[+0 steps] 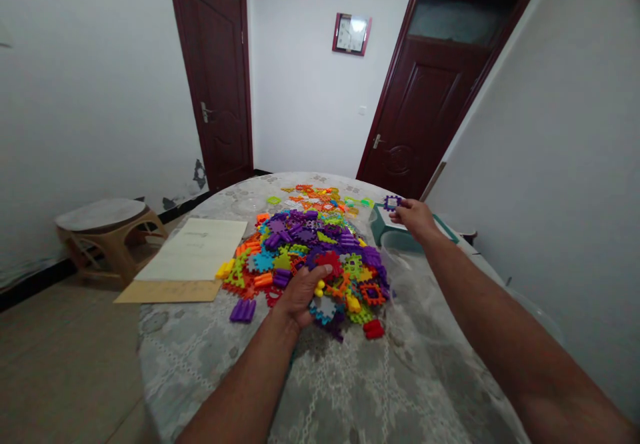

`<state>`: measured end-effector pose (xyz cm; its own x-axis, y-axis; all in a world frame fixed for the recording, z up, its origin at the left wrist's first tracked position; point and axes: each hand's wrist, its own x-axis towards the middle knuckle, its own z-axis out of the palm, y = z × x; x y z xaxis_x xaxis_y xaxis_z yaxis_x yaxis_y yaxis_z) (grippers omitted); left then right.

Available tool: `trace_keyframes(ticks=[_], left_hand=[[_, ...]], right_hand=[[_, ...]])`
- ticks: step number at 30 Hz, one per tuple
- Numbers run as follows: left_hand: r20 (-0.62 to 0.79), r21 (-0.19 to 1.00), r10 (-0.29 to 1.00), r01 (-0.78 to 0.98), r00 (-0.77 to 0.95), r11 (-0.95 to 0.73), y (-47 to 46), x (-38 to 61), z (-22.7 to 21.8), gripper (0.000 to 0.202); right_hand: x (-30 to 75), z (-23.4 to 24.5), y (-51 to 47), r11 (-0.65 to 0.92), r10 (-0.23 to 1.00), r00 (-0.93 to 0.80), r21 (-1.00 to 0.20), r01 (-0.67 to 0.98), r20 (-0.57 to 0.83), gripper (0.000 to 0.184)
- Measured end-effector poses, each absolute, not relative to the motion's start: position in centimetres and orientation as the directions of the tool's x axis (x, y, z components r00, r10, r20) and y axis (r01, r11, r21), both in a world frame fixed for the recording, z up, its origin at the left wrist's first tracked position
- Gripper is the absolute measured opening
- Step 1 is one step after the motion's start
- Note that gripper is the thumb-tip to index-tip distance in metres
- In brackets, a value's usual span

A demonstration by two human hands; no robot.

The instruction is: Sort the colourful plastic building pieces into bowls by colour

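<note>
A heap of colourful interlocking plastic blocks [315, 247] lies on a round table with a grey lace cloth [350, 391]. My left hand [303, 294] rests on the near side of the heap, fingers curled round a red piece [327, 262] and some others. Farther back on the right, my right hand [415, 219] pinches a purple square block [392, 202] and holds it over a teal box [383, 225].
A white sheet on a brown envelope [190, 257] lies at the table's left edge. A clear plastic container [400, 257] stands by the teal box. A low stool [103, 227] is on the floor at left. Two dark red doors and a wall clock are behind.
</note>
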<state>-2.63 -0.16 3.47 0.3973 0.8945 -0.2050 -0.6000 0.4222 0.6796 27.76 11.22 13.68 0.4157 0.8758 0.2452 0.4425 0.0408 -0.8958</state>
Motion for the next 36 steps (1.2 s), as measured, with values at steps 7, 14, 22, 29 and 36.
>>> trace_keyframes(ticks=[7,14,22,29,36], left_hand=[[-0.209,0.671,0.896,-0.608,0.393,0.423,-0.3,-2.6,3.6,0.041],[-0.164,0.68,0.896,-0.611,0.414,0.406,-0.3,-2.3,3.4,0.044],[-0.213,0.736,0.877,-0.52,0.43,0.433,-0.9,-1.9,4.4,0.038],[-0.294,0.733,0.876,-0.499,0.382,0.463,-0.6,-2.0,4.5,0.039],[-0.283,0.72,0.867,-0.507,0.41,0.475,-0.7,-2.1,4.8,0.038]], right_hand=[[28.4,13.6,10.4,0.022,0.869,0.43,-0.887,0.462,0.246,0.04],[21.3,11.4,1.7,0.085,0.991,-0.129,-0.898,0.432,0.031,0.028],[18.8,11.1,-2.5,0.162,0.979,-0.016,-0.734,0.659,0.202,0.026],[25.1,11.0,-2.5,0.103,0.954,0.154,-0.763,0.638,0.258,0.032],[37.7,11.4,-0.7,-0.318,0.766,0.505,-0.449,0.835,0.397,0.035]])
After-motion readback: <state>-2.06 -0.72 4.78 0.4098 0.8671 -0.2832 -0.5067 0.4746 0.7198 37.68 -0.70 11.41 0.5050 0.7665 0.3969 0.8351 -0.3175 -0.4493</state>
